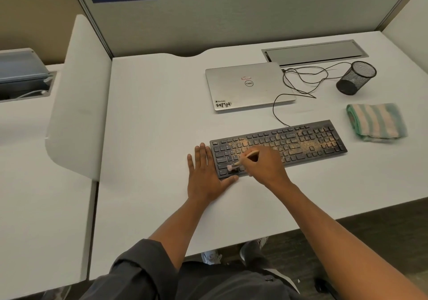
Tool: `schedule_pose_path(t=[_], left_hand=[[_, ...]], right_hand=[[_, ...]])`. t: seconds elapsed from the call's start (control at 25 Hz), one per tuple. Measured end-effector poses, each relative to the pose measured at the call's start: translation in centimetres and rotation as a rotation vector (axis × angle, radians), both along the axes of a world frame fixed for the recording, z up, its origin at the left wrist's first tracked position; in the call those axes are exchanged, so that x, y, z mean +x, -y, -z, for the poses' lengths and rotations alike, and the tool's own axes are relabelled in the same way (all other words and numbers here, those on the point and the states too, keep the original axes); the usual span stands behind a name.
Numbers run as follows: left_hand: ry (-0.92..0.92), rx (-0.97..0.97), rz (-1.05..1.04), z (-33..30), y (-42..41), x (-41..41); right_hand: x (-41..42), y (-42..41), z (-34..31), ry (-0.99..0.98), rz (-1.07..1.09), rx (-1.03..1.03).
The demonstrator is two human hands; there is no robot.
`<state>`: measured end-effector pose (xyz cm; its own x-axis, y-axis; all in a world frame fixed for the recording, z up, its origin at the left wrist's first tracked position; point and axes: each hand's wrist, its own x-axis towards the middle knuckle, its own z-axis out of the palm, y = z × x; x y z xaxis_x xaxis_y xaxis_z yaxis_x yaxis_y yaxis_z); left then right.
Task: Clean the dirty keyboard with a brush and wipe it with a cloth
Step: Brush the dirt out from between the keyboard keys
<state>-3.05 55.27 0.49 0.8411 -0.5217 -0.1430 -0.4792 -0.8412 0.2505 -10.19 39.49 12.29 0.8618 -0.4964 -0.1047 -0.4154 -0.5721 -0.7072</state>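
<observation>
Pinching the light, stiff brush (243, 159) mid-handle, the right hand (266, 165) sweeps frame-centre; the flat, open left hand (205, 174) steadies the slide-prone keyboard (301, 142).

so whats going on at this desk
A person is brushing a dusty keyboard. The right hand holds a small brush on the keys at the keyboard's left end, while the left hand lies flat against that end. Dust still covers the middle and right. The striped cloth lies unused beside it.
</observation>
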Motion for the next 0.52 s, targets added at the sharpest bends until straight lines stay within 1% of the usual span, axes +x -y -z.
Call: schedule_pose_path(t=[0.12, 0.24, 0.4, 0.52], left_hand=[[0.003, 0.011, 0.005, 0.0, 0.0, 0.0], [0.007, 0.003, 0.002, 0.0, 0.0, -0.1], [0.006, -0.012, 0.006, -0.1, 0.0, -0.1], [0.003, 0.002, 0.007, 0.0, 0.1, -0.1]], right_hand=[[-0.2, 0.2, 0.2, 0.014, -0.001, -0.140], [-0.6, 0.8, 0.5, 0.029, 0.025, -0.105], [-1.1, 0.7, 1.2, -0.012, -0.002, -0.188], [-0.9, 1.0, 0.8, 0.050, 0.019, -0.191]])
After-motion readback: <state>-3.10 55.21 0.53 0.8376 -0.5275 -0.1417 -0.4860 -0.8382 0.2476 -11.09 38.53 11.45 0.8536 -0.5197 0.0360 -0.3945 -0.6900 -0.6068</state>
